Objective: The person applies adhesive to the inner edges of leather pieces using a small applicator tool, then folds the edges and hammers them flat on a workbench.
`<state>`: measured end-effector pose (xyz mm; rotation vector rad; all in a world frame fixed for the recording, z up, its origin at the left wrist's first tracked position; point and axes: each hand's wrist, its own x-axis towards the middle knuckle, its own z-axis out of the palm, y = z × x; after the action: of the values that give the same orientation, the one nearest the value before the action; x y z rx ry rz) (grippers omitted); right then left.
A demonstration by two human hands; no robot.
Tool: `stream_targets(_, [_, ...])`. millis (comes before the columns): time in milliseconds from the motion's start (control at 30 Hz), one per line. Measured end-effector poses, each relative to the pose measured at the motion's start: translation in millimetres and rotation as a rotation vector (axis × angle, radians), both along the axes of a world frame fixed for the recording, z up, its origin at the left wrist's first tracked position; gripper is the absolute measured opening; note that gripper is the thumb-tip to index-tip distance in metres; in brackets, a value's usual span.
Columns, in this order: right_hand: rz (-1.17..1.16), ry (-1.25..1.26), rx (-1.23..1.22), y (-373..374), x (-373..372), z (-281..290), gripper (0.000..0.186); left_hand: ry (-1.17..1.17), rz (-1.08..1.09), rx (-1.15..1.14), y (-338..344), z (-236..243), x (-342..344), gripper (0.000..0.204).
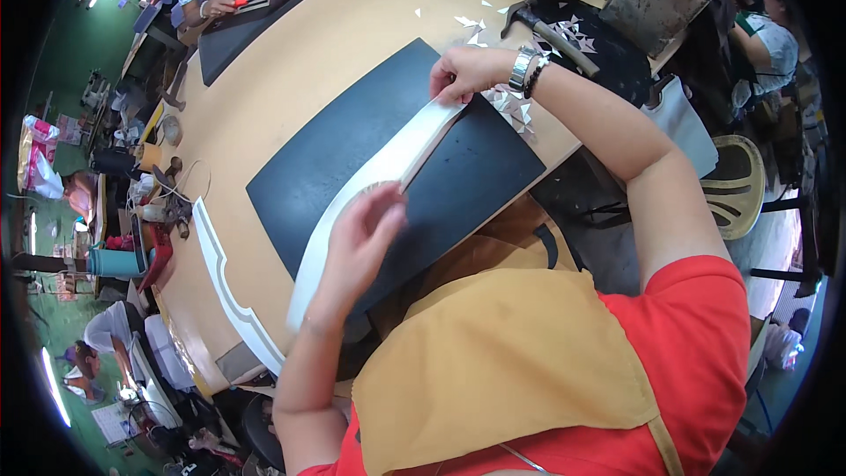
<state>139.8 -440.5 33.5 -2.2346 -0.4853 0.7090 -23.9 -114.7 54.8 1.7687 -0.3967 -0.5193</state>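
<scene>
A long, curved white strip point(377, 159), which looks like sheet material with a pale brown edge, stretches over the black mat point(304, 163) on the table. My right hand point(467, 73) is closed on its far, narrow end, thumb and fingers pinched together. Over the nearer half of the strip is my left hand point(363, 229), slightly blurred, its thumb apart from the bent fingers. Whether its fingertips touch the strip I cannot tell. A second white cut piece point(225, 286) with a notched edge lies left of the mat.
A hammer point(555, 42) rests on a dark round pad at the far right, among small white triangular scraps point(514, 110). A metal box point(654, 4) stands beyond. Across the table point(256, 119), another person's hands point(220, 7) hold a red-handled tool over dark material.
</scene>
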Motion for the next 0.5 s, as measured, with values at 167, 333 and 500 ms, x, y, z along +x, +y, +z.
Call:
stream_targets(167, [0.022, -0.256, 0.008, 1, -7, -1, 0.019, -0.734, 0.002, 0.436, -62, -40, 107, 0.038])
stream_targets(333, [0.133, -0.56, 0.091, -17, -14, -15, 0.012, -0.579, -0.053, 0.357, -83, -54, 131, 0.027])
stream_targets(500, [0.218, -0.739, 0.05, -25, -25, -25, 0.012, -0.79, -0.067, 0.299, -83, -69, 129, 0.02])
